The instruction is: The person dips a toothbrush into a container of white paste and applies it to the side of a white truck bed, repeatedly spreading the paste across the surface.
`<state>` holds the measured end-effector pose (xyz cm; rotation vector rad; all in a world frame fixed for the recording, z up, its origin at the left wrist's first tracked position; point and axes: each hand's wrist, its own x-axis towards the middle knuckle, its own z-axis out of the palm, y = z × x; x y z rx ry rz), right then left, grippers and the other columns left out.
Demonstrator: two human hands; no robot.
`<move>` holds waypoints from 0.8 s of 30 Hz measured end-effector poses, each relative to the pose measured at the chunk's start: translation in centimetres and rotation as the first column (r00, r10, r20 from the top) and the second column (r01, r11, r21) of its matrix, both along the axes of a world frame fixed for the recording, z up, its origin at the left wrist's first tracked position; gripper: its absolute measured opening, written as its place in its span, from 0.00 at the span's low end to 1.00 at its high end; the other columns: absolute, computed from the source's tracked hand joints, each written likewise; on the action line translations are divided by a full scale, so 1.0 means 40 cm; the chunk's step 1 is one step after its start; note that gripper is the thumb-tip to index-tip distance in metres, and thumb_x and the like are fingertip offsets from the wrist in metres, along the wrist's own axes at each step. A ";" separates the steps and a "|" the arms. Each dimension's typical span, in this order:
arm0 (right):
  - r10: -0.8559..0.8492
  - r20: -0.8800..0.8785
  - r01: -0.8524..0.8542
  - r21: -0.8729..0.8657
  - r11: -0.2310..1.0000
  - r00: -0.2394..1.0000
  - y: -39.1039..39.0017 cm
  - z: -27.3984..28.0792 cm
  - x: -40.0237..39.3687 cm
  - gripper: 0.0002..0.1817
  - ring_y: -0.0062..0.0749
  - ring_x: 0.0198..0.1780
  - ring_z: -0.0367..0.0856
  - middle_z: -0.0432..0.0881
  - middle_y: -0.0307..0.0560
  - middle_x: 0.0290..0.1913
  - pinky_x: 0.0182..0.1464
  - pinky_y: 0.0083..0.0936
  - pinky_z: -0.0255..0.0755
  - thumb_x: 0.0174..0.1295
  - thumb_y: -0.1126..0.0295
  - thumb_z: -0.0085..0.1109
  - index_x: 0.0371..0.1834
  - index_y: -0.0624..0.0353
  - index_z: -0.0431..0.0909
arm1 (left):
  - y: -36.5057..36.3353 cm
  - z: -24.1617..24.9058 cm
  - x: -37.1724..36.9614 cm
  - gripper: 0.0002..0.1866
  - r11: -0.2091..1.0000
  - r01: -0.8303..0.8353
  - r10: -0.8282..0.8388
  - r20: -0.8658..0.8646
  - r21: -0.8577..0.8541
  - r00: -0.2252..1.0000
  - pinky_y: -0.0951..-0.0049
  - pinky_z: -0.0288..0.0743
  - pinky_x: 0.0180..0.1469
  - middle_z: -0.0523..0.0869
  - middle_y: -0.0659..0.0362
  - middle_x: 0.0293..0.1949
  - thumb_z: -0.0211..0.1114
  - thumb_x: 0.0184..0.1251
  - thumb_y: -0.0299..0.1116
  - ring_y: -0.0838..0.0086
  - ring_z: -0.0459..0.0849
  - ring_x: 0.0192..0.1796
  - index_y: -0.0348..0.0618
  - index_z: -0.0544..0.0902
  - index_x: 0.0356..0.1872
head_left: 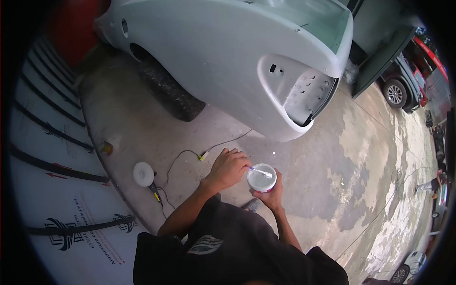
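Note:
Near the middle of the view, my left hand (227,167) is closed on a small brush-like stick (261,171) with a purple end and a white-coated tip. The stick lies over the opening of a round white tub (261,178), which has whitish material inside. My right hand (272,191) is wrapped round the right and lower side of the tub and holds it up. Ahead of both hands stands a pale grey car body (213,52) with an open lamp recess.
A polisher with a white pad (143,174) lies on the concrete floor, its cable (181,153) running near a yellow-green connector (203,156). Wrapped panels (61,204) line the left side. A dark car (398,88) and a distant person (433,184) are at the right.

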<state>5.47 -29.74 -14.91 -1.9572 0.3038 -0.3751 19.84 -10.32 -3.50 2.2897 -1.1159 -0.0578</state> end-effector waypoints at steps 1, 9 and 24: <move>-0.022 -0.004 0.022 -0.010 1.000 1.000 0.022 0.007 0.018 0.58 0.43 0.64 0.86 0.84 0.55 0.63 0.66 0.39 0.81 0.38 0.64 0.91 0.75 0.63 0.65 | 0.040 -0.002 0.027 0.04 0.998 -0.030 0.029 -0.031 -0.064 0.999 0.61 0.74 0.58 0.92 0.59 0.40 0.74 0.70 0.30 0.65 0.89 0.49 0.43 0.93 0.41; -0.152 -0.059 0.155 0.046 0.987 0.987 0.193 -0.005 0.108 0.62 0.44 0.67 0.85 0.82 0.56 0.65 0.70 0.41 0.79 0.39 0.60 0.94 0.76 0.66 0.62 | 0.336 -0.419 0.315 0.12 0.737 -0.505 -0.038 -0.773 -0.450 0.633 0.79 0.77 0.45 0.92 0.62 0.41 0.73 0.77 0.26 0.82 0.86 0.41 0.34 0.92 0.56; -0.261 -0.293 0.274 0.005 0.962 0.920 0.239 -0.010 -0.093 0.63 0.42 0.68 0.83 0.81 0.55 0.66 0.72 0.40 0.76 0.40 0.57 0.96 0.76 0.67 0.60 | -0.095 -0.821 0.534 0.20 0.330 -0.841 -0.248 -0.899 -0.429 0.361 0.73 0.78 0.60 0.92 0.62 0.50 0.72 0.80 0.32 0.77 0.86 0.50 0.37 0.88 0.67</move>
